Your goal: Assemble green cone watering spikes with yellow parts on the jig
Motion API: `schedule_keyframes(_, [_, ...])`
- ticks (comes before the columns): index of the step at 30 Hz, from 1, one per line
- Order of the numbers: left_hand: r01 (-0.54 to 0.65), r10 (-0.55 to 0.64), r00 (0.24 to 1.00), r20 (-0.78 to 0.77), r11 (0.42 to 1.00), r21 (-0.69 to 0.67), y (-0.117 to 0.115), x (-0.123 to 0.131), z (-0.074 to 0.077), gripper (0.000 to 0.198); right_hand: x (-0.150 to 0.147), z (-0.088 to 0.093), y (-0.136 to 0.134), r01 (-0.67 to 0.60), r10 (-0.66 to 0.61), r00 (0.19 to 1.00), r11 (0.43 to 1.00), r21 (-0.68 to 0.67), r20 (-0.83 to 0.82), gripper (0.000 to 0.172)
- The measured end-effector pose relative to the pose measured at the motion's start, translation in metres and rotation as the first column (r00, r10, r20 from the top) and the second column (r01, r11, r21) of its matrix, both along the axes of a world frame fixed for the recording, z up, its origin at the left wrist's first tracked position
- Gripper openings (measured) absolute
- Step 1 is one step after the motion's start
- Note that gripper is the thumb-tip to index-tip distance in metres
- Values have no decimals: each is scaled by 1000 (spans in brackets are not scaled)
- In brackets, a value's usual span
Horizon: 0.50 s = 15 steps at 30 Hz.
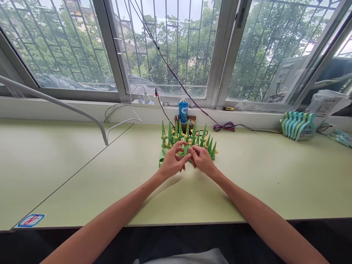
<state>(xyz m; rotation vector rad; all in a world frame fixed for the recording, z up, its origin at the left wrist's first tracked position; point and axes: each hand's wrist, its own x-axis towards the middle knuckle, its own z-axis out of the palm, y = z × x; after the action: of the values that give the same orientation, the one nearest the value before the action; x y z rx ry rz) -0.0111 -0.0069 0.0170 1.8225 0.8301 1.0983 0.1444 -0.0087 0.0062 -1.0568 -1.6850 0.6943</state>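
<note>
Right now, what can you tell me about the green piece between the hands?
The green piece looks like smooth plastic, partly hidden by fingers. It is roughly upright, held between thumb and fingers of the left hand, with fingertips of the right hand at its right side. Green cones stand behind it.

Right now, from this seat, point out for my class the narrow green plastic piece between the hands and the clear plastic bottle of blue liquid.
Narrow green plastic piece (185, 150): head view, its exposed side.
Clear plastic bottle of blue liquid (183, 110): head view, middle of its body.
</note>
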Motion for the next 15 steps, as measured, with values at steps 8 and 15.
schedule_keyframes(8, [120, -90, 986, 137, 966, -230, 4, -3, 2, 52, 0, 0, 0, 11, -14, 999, 999, 53, 48, 32])
schedule_keyframes(15, [180, -92, 969, 230, 899, -399, 6, -4, 1, 55, 2, -1, 1, 14, -22, 995, 996, 90, 93, 32])
